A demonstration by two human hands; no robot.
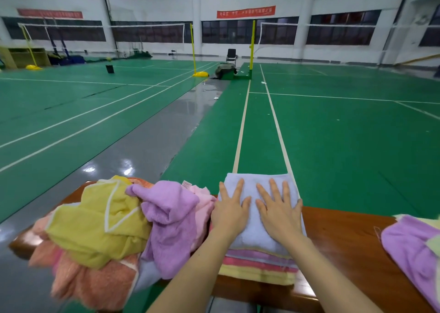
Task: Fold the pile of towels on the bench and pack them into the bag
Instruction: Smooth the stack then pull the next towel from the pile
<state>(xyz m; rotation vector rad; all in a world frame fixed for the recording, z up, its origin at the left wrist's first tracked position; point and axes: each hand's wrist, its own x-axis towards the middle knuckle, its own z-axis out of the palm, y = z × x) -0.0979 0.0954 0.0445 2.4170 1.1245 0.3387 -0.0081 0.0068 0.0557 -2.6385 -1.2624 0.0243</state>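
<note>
From the head camera, both hands lie flat on a folded light blue towel (254, 184) that tops a stack of folded towels (258, 266) on the brown wooden bench (345, 239). The left hand (229, 211) presses palm down on the towel's left part, its fingers straight and spread, gripping nothing. The right hand (277, 214) lies beside it on the right part in the same way, fingers straight and fanned, thumb pointing toward the other hand. The two thumbs are near each other but apart. Below the blue towel the stack shows pink, pale blue and yellow layers at its near edge. Touching the stack on the left is the loose pile still unfolded: a purple towel (171, 222) draped nearest the left forearm, a pink towel (203, 205) behind it, a yellow towel with white trim (95, 229) further left, and an orange towel (95, 286) hanging over the bench's near edge. At the right edge of the bench, well apart from the stack, lies another purple towel (409, 248) with pale green cloth on it. Beyond the bench stretches a green badminton court (333, 134) with white lines, a yellow net post (193, 48) and a black chair (231, 55) far off.
</note>
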